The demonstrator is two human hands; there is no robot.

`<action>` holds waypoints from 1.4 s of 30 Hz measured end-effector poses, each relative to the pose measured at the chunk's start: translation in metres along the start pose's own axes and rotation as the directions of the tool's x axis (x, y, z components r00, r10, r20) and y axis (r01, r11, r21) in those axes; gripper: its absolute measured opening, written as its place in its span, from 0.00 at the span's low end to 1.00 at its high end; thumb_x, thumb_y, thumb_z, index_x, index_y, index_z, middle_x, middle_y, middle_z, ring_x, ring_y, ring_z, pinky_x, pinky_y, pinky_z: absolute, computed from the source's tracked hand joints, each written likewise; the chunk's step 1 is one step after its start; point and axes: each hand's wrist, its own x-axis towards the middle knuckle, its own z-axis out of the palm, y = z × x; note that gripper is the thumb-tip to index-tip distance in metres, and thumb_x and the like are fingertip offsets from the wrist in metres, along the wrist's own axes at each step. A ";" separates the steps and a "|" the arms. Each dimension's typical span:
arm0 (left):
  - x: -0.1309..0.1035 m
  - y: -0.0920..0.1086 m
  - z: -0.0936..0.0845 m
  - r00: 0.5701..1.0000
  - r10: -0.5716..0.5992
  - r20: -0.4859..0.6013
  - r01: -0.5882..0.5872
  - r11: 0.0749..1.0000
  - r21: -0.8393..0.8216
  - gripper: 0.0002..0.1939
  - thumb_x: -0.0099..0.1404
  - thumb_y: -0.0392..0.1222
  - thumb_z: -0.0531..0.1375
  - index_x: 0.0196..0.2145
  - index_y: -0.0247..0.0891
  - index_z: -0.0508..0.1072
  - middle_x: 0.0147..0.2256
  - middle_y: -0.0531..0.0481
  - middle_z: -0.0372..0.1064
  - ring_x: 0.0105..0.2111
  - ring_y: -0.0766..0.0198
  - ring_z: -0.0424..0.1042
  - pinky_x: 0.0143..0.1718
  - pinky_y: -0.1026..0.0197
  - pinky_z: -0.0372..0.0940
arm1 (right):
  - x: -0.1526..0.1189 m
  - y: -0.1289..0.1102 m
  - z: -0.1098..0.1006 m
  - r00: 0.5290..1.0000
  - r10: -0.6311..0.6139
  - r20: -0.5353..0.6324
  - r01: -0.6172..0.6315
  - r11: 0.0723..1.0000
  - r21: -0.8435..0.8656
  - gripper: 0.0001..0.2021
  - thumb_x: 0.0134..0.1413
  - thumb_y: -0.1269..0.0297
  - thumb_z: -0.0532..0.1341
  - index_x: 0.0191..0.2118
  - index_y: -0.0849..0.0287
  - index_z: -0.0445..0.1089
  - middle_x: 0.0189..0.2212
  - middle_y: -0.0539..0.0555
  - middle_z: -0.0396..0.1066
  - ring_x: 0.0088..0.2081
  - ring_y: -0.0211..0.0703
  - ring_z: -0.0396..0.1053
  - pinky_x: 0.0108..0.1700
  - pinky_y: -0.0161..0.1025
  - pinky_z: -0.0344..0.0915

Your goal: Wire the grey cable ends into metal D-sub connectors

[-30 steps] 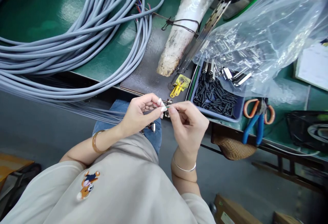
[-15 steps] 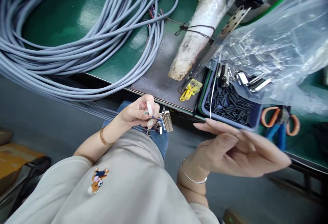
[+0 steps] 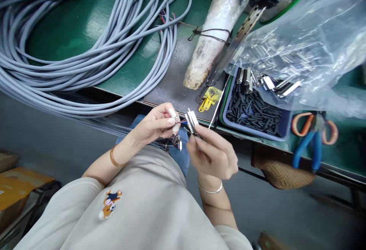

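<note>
My left hand (image 3: 158, 124) is closed in a pinch on thin coloured wires (image 3: 179, 121), which lead to a metal D-sub connector (image 3: 192, 121) with a row of pins. My right hand (image 3: 214, 151) is closed at the connector's lower end, thumb and index finger around it. A thin dark piece shows by these fingertips, too small to name. A slim white strand (image 3: 216, 108) runs from behind the right index finger up past the tray. Below my left hand, several smaller connectors (image 3: 176, 142) hang near my lap.
Grey cables (image 3: 114, 63) lie coiled on the green bench at left. A blue tray (image 3: 254, 131) holds short black tubes and connectors under a clear plastic bag (image 3: 314, 47). Pliers (image 3: 311, 143) lie at right; yellow pieces (image 3: 208, 100) and a white wrapped roll (image 3: 200, 59) are in the middle.
My right hand has swung left from beside the tray to the connector, its fingers now pinched there. The connector has tilted and risen slightly; my left hand keeps its pinch.
</note>
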 end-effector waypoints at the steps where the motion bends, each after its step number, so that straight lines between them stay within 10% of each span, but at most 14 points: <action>1: 0.001 0.001 0.003 0.999 0.013 -0.030 -0.012 0.999 0.034 0.20 0.56 0.50 0.73 0.27 0.39 0.67 0.21 0.55 0.71 0.15 0.74 0.61 0.14 0.71 0.54 | 0.006 0.000 0.001 0.997 -0.029 -0.067 0.027 0.999 -0.029 0.13 0.52 0.70 0.72 0.41 0.51 0.72 0.40 0.49 0.83 0.37 0.41 0.81 0.37 0.38 0.81; 14: 0.016 0.002 0.036 0.910 0.330 -0.253 -0.185 0.866 0.464 0.10 0.55 0.36 0.70 0.25 0.34 0.72 0.29 0.51 0.75 0.23 0.73 0.68 0.23 0.70 0.64 | 0.025 0.012 0.004 0.970 0.238 -0.049 -0.231 0.966 0.115 0.06 0.59 0.74 0.65 0.39 0.55 0.72 0.41 0.52 0.81 0.43 0.42 0.81 0.45 0.43 0.79; 26: 0.026 0.005 0.033 0.837 0.501 -0.219 -0.286 0.742 0.606 0.04 0.55 0.33 0.67 0.25 0.35 0.74 0.30 0.50 0.75 0.31 0.69 0.74 0.33 0.70 0.70 | 0.043 0.016 0.008 0.992 0.126 -0.009 -0.125 0.991 0.052 0.07 0.58 0.73 0.65 0.36 0.54 0.69 0.43 0.53 0.80 0.43 0.43 0.80 0.42 0.41 0.78; 42: 0.027 0.010 0.035 0.841 0.505 -0.194 -0.272 0.705 0.655 0.05 0.56 0.33 0.66 0.25 0.36 0.73 0.30 0.51 0.72 0.29 0.70 0.71 0.30 0.69 0.67 | 0.048 0.018 0.011 1.000 0.010 -0.025 -0.012 0.998 -0.067 0.08 0.56 0.73 0.67 0.36 0.53 0.69 0.43 0.52 0.81 0.41 0.43 0.80 0.40 0.41 0.79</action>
